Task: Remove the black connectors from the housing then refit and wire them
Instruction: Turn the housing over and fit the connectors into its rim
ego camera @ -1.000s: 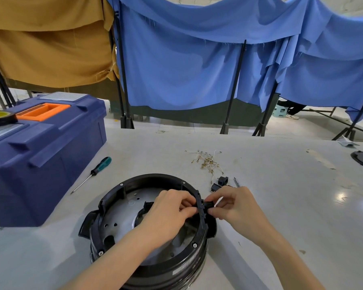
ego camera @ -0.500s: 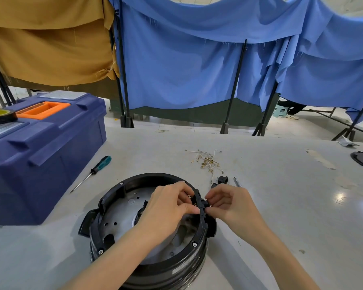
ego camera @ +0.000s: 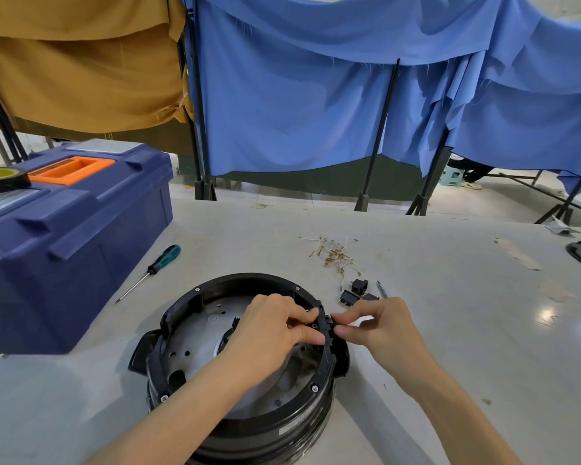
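1. The housing (ego camera: 182, 317) stands nearest the wearer on the table (ego camera: 450, 313), under both hands; in its well only a perforated metal plate is seen, with no loose parts
2. The left hand (ego camera: 272, 330) is reached in over the well and closed in a pinch, thumb and forefinger curled about the inner end of the black connector (ego camera: 327, 325) at the rim
3. The right hand (ego camera: 383, 327), outside the rim, is pinched on the outer end of the same connector; its other fingers are loosely curled
4. Compared with a second ago, the fingertips of the two hands have been drawn closer across the rim, and less of the connector appears exposed; it is judged to be going home in its slot, so refitting is in hand and wiring is not begun
5. Just beyond the right hand lie the loose connectors (ego camera: 356, 292); farther beyond, the wire leads (ego camera: 336, 256)
6. Well to the left of the left hand lie a screwdriver (ego camera: 161, 263) and a toolbox (ego camera: 81, 229), lid shut, contents hidden, a tape roll (ego camera: 0, 177) on top
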